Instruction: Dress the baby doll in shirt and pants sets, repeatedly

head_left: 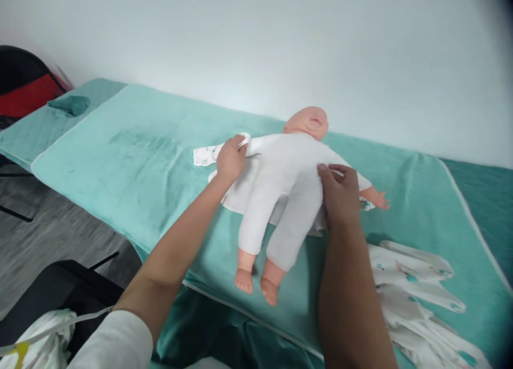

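Note:
A baby doll [280, 187] in a white bodysuit lies on its back on a teal towel [140, 161], head toward the wall. Under it is spread a white patterned garment [204, 155]. My left hand [230, 158] is closed around the garment's sleeve at the doll's arm on the left side. My right hand [339, 193] rests on the doll's other side with fingers curled, pressing the garment's edge by the torso. The doll's bare hand [379, 198] sticks out to the right.
More white patterned baby clothes [417, 294] lie on the towel at the lower right. A small teal cushion [70, 104] sits at the bed's far left end, next to a red and black chair [24, 88]. A white wall runs behind.

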Demonstrator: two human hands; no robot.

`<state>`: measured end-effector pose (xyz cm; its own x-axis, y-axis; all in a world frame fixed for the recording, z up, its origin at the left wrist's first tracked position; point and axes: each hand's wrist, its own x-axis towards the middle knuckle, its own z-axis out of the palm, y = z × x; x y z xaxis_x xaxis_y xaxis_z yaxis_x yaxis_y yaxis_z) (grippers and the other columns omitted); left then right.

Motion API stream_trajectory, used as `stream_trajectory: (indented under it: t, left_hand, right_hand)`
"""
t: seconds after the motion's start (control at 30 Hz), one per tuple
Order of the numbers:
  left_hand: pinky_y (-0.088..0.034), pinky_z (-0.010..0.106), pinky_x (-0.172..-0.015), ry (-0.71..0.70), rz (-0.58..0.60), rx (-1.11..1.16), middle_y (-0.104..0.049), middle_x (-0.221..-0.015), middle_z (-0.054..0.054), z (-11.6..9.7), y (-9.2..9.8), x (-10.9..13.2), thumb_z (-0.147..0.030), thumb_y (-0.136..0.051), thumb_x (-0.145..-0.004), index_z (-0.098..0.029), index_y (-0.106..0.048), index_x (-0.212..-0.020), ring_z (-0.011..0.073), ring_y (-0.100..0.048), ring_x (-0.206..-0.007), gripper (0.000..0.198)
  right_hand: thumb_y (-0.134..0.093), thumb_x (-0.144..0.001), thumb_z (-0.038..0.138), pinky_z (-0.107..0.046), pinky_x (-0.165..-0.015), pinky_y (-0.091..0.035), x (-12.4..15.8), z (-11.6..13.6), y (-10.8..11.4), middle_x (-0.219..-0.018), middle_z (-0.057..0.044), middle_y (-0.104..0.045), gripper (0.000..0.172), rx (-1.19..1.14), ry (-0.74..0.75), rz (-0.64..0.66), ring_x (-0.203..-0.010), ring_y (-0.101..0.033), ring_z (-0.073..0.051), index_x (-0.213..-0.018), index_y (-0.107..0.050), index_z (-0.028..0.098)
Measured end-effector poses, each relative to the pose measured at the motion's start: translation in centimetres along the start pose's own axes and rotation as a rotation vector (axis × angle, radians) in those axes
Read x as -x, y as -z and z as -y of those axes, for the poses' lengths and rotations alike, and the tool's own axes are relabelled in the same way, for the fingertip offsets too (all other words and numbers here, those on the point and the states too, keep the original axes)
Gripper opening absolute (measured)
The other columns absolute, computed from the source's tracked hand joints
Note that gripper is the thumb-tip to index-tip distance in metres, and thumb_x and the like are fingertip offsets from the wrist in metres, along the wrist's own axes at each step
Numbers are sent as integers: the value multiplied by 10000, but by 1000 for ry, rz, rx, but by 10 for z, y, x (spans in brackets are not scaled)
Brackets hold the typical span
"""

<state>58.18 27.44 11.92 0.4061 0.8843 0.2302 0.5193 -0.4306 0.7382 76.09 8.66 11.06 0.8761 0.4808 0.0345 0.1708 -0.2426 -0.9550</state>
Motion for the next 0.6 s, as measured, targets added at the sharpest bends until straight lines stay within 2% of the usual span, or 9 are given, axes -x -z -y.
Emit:
stream_trajectory:
  t: [0.17,0.3,0.4,0.5,0.6]
  left_hand:
    - [-493,380,-1096,-76,18,51,-751,-1262,88,-13,-5,-9,-218,-486,-1034,-219,-679,-1203,255,-671,-1207,256]
    - [-512,381,-1060,-92,27,49,-765,-1194,77,-18,-4,-8,-252,-488,-1037,-233,-691,-1163,250,-690,-1151,239]
    - [-525,407,-1049,-70,68,49,-784,-1189,84,-21,0,-6,-253,-507,-1019,-226,-706,-1171,266,-709,-1137,251]
    - [-522,431,-1074,-16,128,36,-789,-1226,106,-25,9,-6,-260,-583,-978,-212,-736,-1133,287,-713,-1174,223]
    - [-520,418,-1092,0,156,69,-783,-1260,104,-34,24,-7,-246,-648,-930,-188,-754,-1104,277,-715,-1188,213]
  right_hand:
    - [-782,-754,578,-359,-711,-513,8,0,-15,-875,-2,-724,555,-144,80,145,-753,-654,-204,-1170,-589,265]
    - [-699,-846,624,-358,-696,-468,11,2,-18,-767,6,-690,496,76,210,142,-711,-622,-212,-1163,-619,252]
    - [-625,-890,657,-359,-693,-442,11,2,-17,-730,4,-669,475,187,229,105,-702,-611,-218,-1122,-623,243]
    - [-630,-869,644,-340,-646,-426,11,-2,-20,-727,30,-622,500,75,183,148,-656,-560,-200,-1186,-591,260]
    - [-638,-846,632,-330,-613,-422,13,-6,-27,-720,57,-554,552,-49,164,268,-632,-510,-189,-1261,-544,280]
